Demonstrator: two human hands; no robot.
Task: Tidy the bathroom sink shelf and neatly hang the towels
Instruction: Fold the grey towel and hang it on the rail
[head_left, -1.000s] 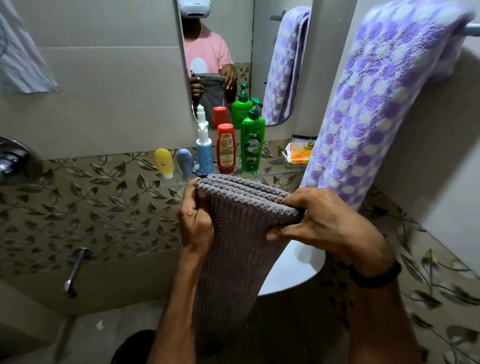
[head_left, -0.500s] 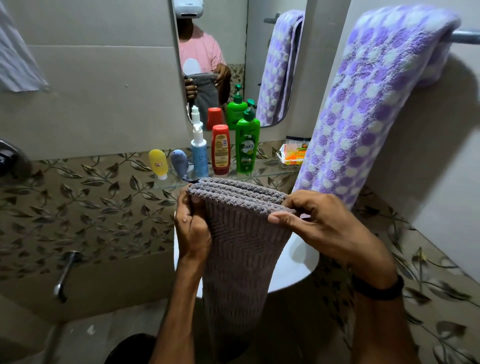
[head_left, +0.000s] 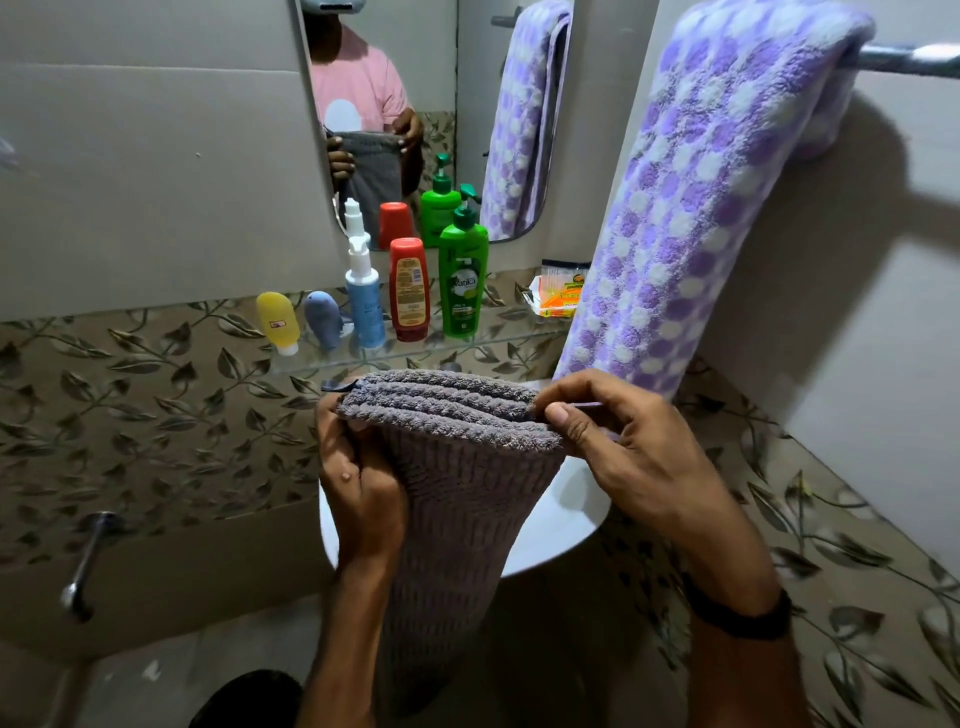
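Left hand (head_left: 363, 483) is clamped round the towel (head_left: 457, 467) at its folded edge, dead centre over the sink (head_left: 561, 525); right hand (head_left: 623, 452) pinches the other end; folding looks about done, so next it wants lifting onto the rail (head_left: 909, 54) at 2 o'clock.

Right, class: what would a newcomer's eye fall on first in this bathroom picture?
The folded grey towel at centre, gripped by the left hand and pinched by the right hand. Next, the purple spotted towel draped over the rail at right, and the green pump bottle on the glass shelf.
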